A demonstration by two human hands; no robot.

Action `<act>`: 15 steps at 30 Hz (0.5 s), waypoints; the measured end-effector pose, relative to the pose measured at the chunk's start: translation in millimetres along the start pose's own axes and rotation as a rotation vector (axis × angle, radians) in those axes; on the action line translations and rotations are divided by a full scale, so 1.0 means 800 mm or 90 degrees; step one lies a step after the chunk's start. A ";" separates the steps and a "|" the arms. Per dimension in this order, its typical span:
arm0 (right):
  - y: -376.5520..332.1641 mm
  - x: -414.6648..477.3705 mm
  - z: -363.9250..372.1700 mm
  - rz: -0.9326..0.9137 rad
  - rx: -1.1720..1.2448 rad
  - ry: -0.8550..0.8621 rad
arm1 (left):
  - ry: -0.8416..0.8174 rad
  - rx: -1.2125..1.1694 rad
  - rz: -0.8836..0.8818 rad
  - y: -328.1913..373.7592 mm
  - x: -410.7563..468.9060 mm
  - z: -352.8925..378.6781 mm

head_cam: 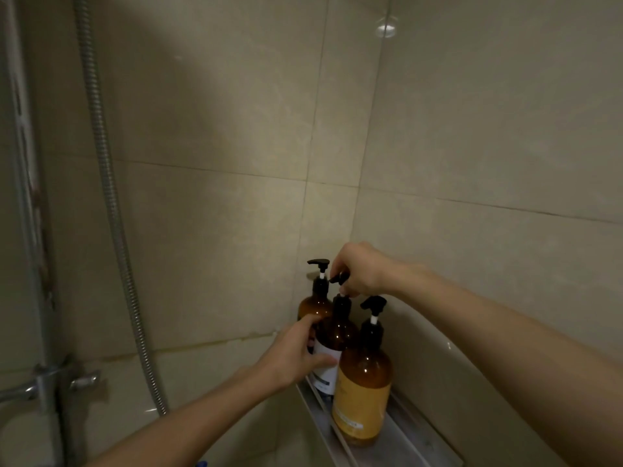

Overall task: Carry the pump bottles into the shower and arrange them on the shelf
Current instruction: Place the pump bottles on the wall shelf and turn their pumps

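Observation:
Three amber pump bottles stand in a row on the metal shelf (401, 436) along the right wall. The nearest bottle (362, 396) has a yellow label and stands free. The middle bottle (337, 335) has a white label; my left hand (296, 355) wraps its body while my right hand (359, 271) pinches its black pump head from above. The far bottle (315, 303) stands in the corner behind, its pump nozzle pointing left, partly hidden by the middle one.
Beige tiled walls meet in a corner just behind the bottles. A ribbed metal shower hose (111, 203) hangs at the left, with a vertical rail (27, 197) and a chrome mixer tap (50, 382) at the lower left.

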State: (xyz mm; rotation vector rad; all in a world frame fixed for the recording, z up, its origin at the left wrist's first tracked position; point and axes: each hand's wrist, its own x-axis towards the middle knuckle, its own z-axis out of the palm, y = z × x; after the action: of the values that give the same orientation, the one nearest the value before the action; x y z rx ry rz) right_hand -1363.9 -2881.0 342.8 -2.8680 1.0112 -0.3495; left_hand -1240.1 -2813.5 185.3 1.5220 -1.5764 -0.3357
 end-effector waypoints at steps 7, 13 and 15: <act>-0.001 -0.008 -0.004 -0.009 0.013 -0.018 | -0.003 0.042 0.001 0.005 -0.001 -0.004; 0.005 -0.046 -0.041 -0.047 0.010 0.005 | 0.098 0.125 0.055 0.023 -0.036 -0.005; 0.007 -0.061 -0.054 -0.051 -0.002 -0.039 | 0.082 0.107 0.037 0.028 -0.054 -0.001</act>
State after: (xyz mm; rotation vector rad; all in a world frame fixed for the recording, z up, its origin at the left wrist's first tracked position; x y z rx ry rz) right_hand -1414.5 -2854.7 375.0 -2.9085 0.8898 -0.2644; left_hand -1261.1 -2769.6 184.2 1.5875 -1.5752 -0.0725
